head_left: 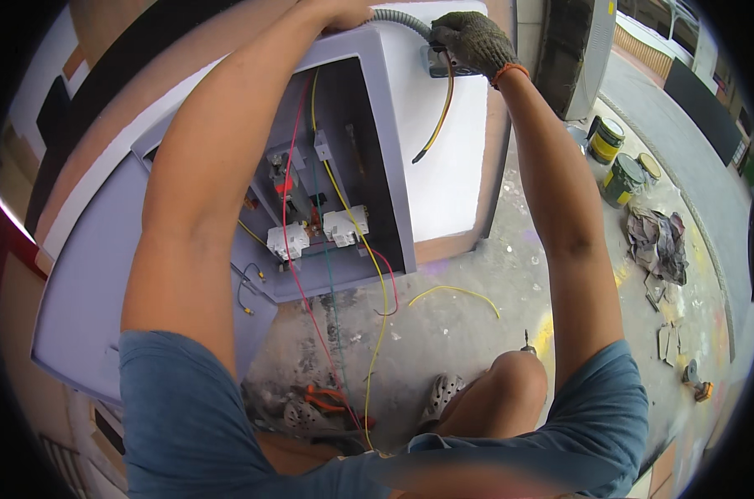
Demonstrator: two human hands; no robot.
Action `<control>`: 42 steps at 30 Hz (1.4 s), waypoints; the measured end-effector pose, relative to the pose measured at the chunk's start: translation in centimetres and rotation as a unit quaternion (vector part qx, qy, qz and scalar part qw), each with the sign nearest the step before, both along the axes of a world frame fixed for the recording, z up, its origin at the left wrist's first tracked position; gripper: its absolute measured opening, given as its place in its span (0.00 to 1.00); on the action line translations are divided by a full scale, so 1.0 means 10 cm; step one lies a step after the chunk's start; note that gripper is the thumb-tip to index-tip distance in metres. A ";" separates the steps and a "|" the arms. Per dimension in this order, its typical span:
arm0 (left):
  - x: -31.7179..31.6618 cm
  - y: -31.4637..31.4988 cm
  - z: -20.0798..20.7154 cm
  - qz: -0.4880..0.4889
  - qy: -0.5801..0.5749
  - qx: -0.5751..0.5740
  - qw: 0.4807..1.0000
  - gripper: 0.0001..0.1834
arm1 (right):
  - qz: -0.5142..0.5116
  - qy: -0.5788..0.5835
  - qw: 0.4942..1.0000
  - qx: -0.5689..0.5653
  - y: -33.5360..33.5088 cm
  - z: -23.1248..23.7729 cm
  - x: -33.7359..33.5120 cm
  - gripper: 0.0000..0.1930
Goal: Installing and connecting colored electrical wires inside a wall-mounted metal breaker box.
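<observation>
A grey flexible conduit [402, 20] bends over the top of the grey-lilac electrical cabinet [385, 158] to a small dark wall box [437, 63]. My bare left hand [342, 13] closes round the conduit's left end; the upper picture edge cuts off part of it. In a dark knit glove, my right hand [474, 41] is closed at the conduit's other end, against the wall box. Below its fingers hangs a yellow-and-dark wire [445, 108] with a dark tip. Inside the cabinet are white circuit breakers [345, 226]. Red [287, 200], yellow [383, 291] and green wires run down out of it.
The cabinet door [86, 308] hangs open at left. A cut yellow wire [456, 289], orange-handled pliers [323, 397] and a screwdriver-like tool [527, 343] lie near my feet. Paint cans [622, 180], crumpled paper [657, 243] and an orange-ended tool [697, 381] are on the right.
</observation>
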State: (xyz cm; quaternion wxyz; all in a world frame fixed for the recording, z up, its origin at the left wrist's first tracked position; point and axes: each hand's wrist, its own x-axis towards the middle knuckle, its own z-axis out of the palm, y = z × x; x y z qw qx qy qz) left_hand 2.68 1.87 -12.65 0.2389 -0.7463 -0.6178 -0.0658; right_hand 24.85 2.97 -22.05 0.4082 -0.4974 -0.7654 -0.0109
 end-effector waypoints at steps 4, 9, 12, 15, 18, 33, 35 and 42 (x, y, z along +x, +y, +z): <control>0.05 -0.08 0.00 -0.055 -0.049 -0.009 0.997 0.23 | 0.036 -0.007 0.971 0.234 0.18 -0.18 0.38 0.16; -0.12 -0.16 -0.02 -0.028 -0.092 0.008 0.995 0.23 | -0.201 0.074 0.977 -0.001 -0.42 -0.45 -0.17 0.17; -0.05 -0.16 0.00 0.014 -0.100 0.007 0.995 0.22 | -0.190 0.067 0.978 0.056 -0.42 -0.55 -0.32 0.19; 0.08 -0.20 0.03 0.015 -0.049 0.015 0.999 0.21 | -0.225 0.011 0.974 0.032 -0.31 -0.48 -0.34 0.21; 0.07 -0.20 -0.03 0.029 -0.090 -0.021 0.995 0.21 | -0.282 0.009 0.959 0.024 -0.26 -0.51 -0.40 0.22; -0.77 -1.21 -1.65 -0.162 -0.436 0.343 0.816 0.12 | -0.019 0.022 0.998 0.049 -1.36 -0.30 -0.35 0.23; -0.79 -0.82 -1.74 -0.071 -0.352 0.411 0.838 0.15 | 0.017 0.033 0.998 0.049 -1.39 -0.46 -0.58 0.27; -0.83 -0.17 -1.39 0.045 -0.305 0.000 0.951 0.19 | -0.004 0.088 0.982 0.166 -1.19 -0.91 -1.40 0.47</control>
